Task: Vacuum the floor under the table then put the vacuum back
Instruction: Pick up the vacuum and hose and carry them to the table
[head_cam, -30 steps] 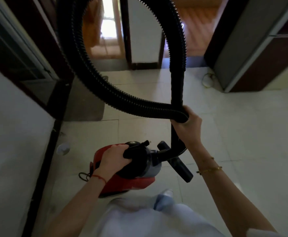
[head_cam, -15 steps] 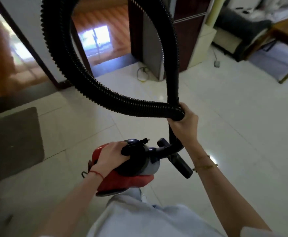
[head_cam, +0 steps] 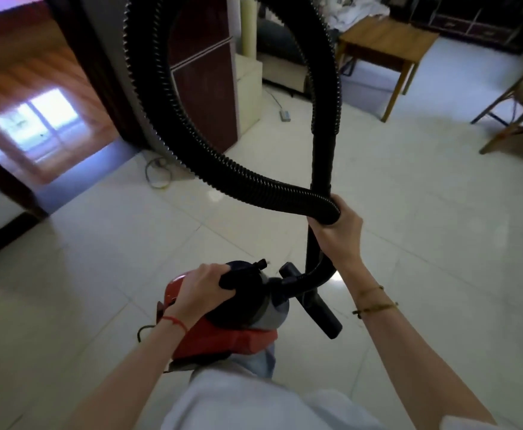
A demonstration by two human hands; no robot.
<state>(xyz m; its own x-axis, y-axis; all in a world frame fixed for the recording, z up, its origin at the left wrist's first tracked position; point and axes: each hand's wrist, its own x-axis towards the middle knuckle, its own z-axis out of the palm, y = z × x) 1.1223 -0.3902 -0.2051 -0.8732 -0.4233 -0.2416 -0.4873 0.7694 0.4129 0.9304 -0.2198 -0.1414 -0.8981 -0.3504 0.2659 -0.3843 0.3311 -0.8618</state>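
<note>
The person stands on the pale tiled floor [head_cam: 424, 243] and carries the whole canister vacuum cleaner [head_cam: 238, 318] off the ground, in front of the body. The left hand [head_cam: 205, 291] grips the black carrying handle on top of the red body; its fingers are curled round the handle and pressed together, so the weight hangs straight below the wrist. The right hand [head_cam: 336, 232] holds two things in one fist: the end of the ribbed black hose [head_cam: 160, 97] and the rigid tube [head_cam: 323, 159] that crosses it. The fingers wrap round both (their tips are hidden behind the tube). I think this is the reason for the big loop of hose rising above the hands: gathered like this, it cannot drag on the tiles or catch the feet. The floor nozzle [head_cam: 319, 302] hangs below the right hand, just beside the canister, clear of the floor.

The wooden table [head_cam: 384, 46] stands well apart, at the far side of the room, with a wooden chair [head_cam: 514, 113] to its right. A thin cord [head_cam: 157, 172] lies on the floor near the dark cabinet [head_cam: 204, 82]. As nothing is yet set down, I judge the vacuum is only in transport; whether toward the table or away from it, I cannot tell.
</note>
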